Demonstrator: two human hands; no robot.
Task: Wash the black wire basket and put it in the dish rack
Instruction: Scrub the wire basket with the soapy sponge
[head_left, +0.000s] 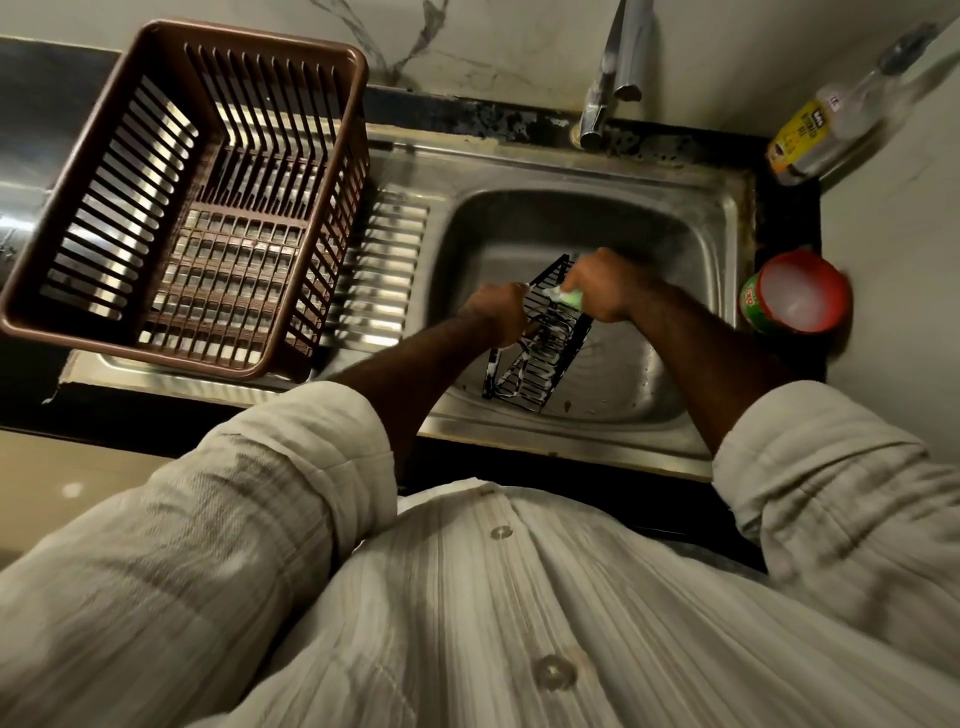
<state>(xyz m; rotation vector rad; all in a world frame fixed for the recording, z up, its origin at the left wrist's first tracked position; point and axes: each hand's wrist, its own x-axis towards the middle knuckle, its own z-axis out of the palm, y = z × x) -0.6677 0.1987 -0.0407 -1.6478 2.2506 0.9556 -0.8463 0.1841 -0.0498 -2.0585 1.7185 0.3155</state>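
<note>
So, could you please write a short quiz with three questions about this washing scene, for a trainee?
1. True or false: the black wire basket already lies inside the brown dish rack.
2. What does the right hand hold against the basket? A: a green sponge. B: a steel brush. C: a towel.
3. On which side of the sink does the dish rack stand, the person's own left or right?

Key
1. False: the left hand grips it, tilted, over the sink, with foam on its wires.
2. A.
3. Left, on the drainboard.
</note>
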